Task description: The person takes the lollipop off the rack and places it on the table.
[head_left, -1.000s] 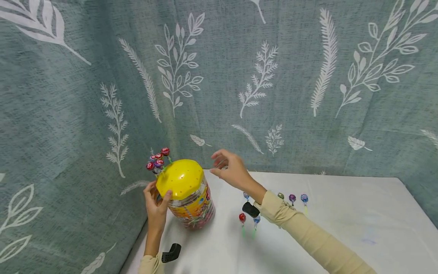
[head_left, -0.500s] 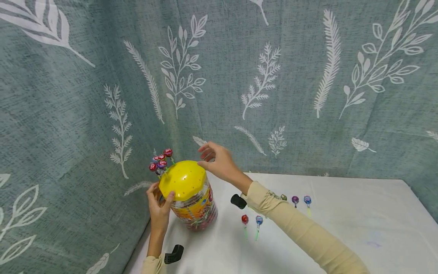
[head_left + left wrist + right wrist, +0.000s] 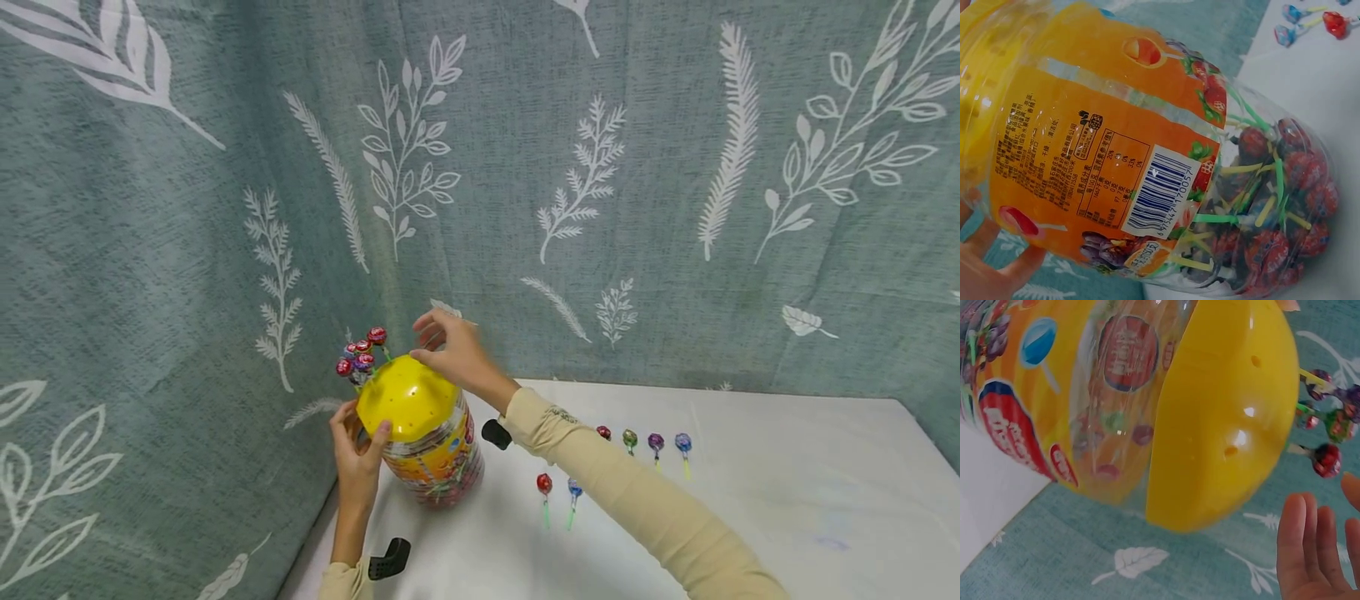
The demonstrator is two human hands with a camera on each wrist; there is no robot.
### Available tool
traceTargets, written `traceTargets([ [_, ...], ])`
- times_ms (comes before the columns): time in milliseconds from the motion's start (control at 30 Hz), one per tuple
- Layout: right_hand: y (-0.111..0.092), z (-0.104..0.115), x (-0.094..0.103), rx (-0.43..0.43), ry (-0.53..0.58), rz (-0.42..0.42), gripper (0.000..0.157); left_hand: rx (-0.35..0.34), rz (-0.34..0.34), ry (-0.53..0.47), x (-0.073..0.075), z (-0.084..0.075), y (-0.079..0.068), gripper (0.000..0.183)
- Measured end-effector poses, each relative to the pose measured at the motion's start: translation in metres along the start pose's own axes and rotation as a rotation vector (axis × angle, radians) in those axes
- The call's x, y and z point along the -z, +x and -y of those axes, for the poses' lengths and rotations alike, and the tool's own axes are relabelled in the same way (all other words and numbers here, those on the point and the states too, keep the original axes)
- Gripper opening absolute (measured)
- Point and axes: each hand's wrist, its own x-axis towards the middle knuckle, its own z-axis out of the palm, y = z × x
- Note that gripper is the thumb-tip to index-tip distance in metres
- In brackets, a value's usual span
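Observation:
A clear plastic jar (image 3: 435,468) with an orange label stands tilted at the left of the table; lollipops (image 3: 1272,256) fill its bottom end. Its yellow lid (image 3: 408,400) is dotted with small holes. Several lollipops (image 3: 364,361) stick up by their sticks from the lid's far left side. My left hand (image 3: 357,467) grips the jar at the lid's left edge, thumb on the near rim. Above the far right of the lid is my right hand (image 3: 456,357), its fingers gently bent and nothing in them. In the right wrist view its fingers (image 3: 1293,540) are near the upright lollipops.
On the white table (image 3: 780,467), a back row of lollipops (image 3: 656,442) lies to the right. Nearer the front lie a red lollipop (image 3: 544,485) and a blue lollipop (image 3: 574,488). The right forearm (image 3: 630,492) crosses over part of them. A green leaf-patterned curtain (image 3: 487,167) hangs behind and at left.
My right hand has moved left from beside the jar to above its lid. The left hand keeps its grip on the jar. The whole view has shifted slightly.

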Motion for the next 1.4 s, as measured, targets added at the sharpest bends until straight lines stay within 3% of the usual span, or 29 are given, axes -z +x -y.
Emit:
traceTargets([
  [133, 0.006, -0.003, -0.011, 0.012, 0.011, -0.013, 0.025, -0.030, -0.001, -0.024, 0.001, 0.020, 0.002, 0.060],
  [333, 0.015, -0.002, -0.025, 0.006, 0.023, -0.008, 0.028, -0.057, 0.002, -0.028, 0.000, 0.021, 0.001, 0.060],
  [800, 0.027, 0.003, -0.050, 0.013, 0.042, 0.044, 0.031, -0.022, 0.015, -0.005, -0.004, -0.009, -0.004, 0.061],
  [1067, 0.029, -0.003, -0.052, 0.022, 0.032, 0.028, 0.030, -0.032, 0.000, -0.008, 0.000, 0.017, 0.002, 0.060],
  [1400, 0.034, -0.001, -0.052, 0.109, 0.083, -0.037, 0.030, -0.038, 0.002, -0.009, 0.004, 0.021, 0.004, 0.060],
])
